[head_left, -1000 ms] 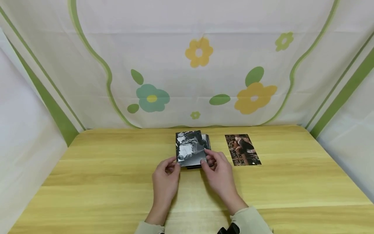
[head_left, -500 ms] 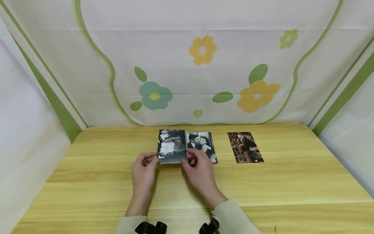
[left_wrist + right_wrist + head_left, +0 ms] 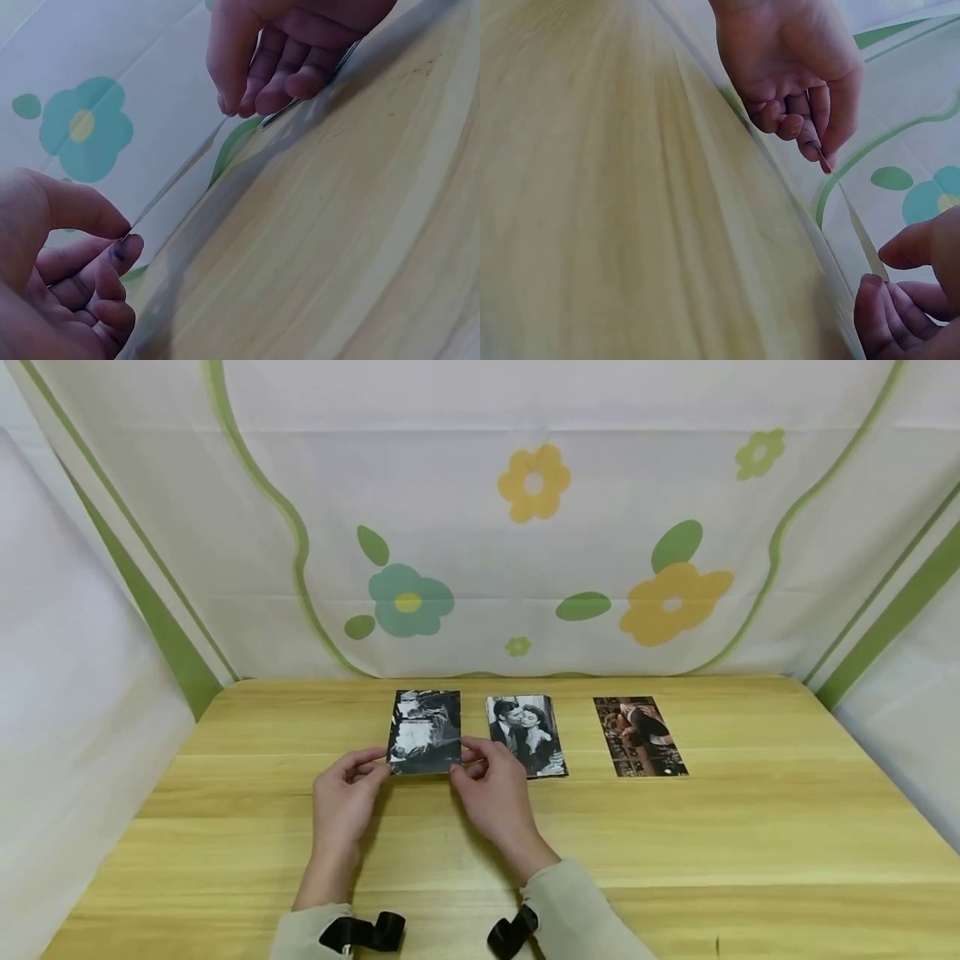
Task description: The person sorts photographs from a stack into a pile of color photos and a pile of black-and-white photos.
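Observation:
A black-and-white photo card (image 3: 425,732) is held between both hands above the wooden table. My left hand (image 3: 345,797) pinches its lower left corner between thumb and fingers. At the lower right corner, my right hand (image 3: 495,789) pinches it the same way. The card appears edge-on in the left wrist view, a thin strip (image 3: 180,172) raised off the table. Just right of it lies a stack of photo cards (image 3: 528,731), the top one showing a couple in black and white. The right hand partly covers that stack's lower left.
A colour photo card (image 3: 641,737) lies flat by itself to the right of the stack. The wooden table (image 3: 675,843) ends at a white flowered curtain (image 3: 465,510) behind, with white cloth on both sides. Black straps (image 3: 367,933) circle the wrists.
Both hands have carried the black-and-white card leftward off the stack, uncovering the couple photo on top. The colour card lies where it was; the head view has shifted slightly.

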The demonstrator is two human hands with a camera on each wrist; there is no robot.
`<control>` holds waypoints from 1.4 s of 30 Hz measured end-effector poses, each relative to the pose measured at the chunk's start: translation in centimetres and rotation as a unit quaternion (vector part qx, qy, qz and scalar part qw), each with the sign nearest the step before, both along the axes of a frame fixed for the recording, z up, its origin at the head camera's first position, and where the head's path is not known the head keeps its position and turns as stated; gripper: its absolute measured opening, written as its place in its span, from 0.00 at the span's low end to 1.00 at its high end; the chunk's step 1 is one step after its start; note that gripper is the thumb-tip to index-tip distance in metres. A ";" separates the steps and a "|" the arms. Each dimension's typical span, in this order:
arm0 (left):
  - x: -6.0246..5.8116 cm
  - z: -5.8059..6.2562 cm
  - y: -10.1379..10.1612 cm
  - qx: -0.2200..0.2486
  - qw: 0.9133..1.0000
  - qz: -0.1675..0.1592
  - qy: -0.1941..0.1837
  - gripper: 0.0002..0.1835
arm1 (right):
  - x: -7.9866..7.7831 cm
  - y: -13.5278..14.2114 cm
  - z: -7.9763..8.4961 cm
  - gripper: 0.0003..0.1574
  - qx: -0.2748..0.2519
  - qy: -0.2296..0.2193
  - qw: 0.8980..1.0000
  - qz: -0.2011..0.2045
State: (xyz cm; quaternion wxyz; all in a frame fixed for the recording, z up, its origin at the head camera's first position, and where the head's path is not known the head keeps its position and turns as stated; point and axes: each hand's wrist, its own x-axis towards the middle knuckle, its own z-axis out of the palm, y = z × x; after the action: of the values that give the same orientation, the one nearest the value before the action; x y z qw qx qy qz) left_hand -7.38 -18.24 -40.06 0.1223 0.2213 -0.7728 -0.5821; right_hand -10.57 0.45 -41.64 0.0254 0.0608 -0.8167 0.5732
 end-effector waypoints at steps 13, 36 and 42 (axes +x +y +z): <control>0.3 0.2 -0.7 -0.049 0.999 0.008 -0.010 0.14 | 0.1 -1.0 0.2 0.28 -0.001 -0.012 1.000 0.021; 0.1 -0.6 -0.9 -0.100 0.994 0.026 -0.032 0.16 | 0.2 -1.6 -0.3 0.32 0.000 -0.027 0.999 0.038; -0.1 -0.7 -0.8 -0.094 0.995 0.023 -0.025 0.17 | 0.2 -1.3 0.0 0.30 0.006 -0.020 0.999 0.045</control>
State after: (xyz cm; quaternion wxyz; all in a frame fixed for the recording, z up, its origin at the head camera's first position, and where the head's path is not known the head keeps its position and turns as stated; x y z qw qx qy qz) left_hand -7.44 -18.99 -40.77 0.1366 0.2406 -0.8217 -0.4983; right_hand -10.32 -0.87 -41.68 -0.0172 0.0859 -0.8171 0.5698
